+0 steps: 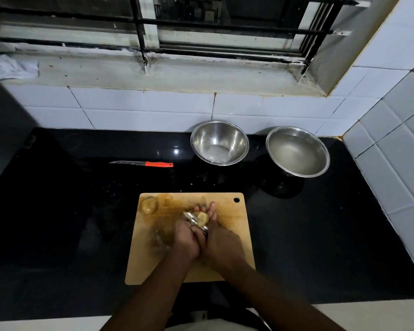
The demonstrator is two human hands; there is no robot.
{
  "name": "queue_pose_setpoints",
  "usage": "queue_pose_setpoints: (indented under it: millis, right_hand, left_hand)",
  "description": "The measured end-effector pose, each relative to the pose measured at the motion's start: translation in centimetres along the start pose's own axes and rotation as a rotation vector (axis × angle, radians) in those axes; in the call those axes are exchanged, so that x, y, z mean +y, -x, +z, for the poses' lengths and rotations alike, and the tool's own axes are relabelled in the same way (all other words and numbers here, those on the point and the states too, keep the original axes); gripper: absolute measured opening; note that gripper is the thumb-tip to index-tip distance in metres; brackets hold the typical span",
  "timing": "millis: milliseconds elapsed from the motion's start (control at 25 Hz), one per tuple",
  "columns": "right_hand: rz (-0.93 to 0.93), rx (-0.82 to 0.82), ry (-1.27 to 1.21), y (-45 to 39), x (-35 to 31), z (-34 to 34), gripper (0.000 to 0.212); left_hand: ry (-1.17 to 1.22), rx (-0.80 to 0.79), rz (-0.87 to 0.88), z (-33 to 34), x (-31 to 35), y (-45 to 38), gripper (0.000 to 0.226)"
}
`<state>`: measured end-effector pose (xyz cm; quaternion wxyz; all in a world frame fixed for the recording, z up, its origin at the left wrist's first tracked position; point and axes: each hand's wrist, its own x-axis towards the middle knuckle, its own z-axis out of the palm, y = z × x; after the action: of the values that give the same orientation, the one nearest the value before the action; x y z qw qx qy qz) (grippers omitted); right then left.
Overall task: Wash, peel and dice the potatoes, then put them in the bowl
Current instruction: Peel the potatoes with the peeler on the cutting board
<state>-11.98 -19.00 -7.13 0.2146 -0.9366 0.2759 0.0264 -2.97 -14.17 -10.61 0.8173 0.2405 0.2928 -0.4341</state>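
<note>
One black countertop (81,211), wall tiles behind and on the right side. One wooden cutting board (234,225) near the front edge, hang hole in its far right corner, brown wet smears over its left half. Two steel bowls against the back wall: left bowl (220,143) has a little water at the bottom, right bowl (297,151) is filled with water. They stand apart from each other, and both are well apart from the board.

Two potatoes: one (149,204) lies in the board's far left corner, the other, partly peeled potato (202,218) is held over the board's middle. One knife (141,163), orange handle, lies flat on the counter left of the bowls, blade pointing left, nothing touching it. One metal peeler (190,217), against the left side of the held potato.

Both forearms come in from the bottom, hands pressed together over the board. Right hand (221,244) cups the held potato, fingers curled round its far side. Left hand (185,237) is wrapped round the peeler; how its individual fingers lie I cannot tell, they're tucked under.

Open counter left of the board, and right of it up to the tiled side wall. Strip between board and bowls carries small scraps.
</note>
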Motion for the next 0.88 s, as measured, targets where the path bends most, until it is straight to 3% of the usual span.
queue_pose_setpoints:
  millis: [160,400,880]
  right_hand:
    - [0.102,0.018,-0.143,-0.5,1.5,-0.4,0.073]
    - [0.090,-0.095,-0.206,-0.9,1.5,-1.2,0.079]
    - [0.142,0.041,-0.190,0.1,0.6,0.6,0.073]
  left_hand:
    - [-0.117,-0.091,-0.079,0.1,0.1,0.6,0.060]
    - [-0.171,-0.047,-0.001,0.0,-0.3,1.0,0.050]
    - [-0.140,0.001,0.002,-0.3,-0.8,0.3,0.050]
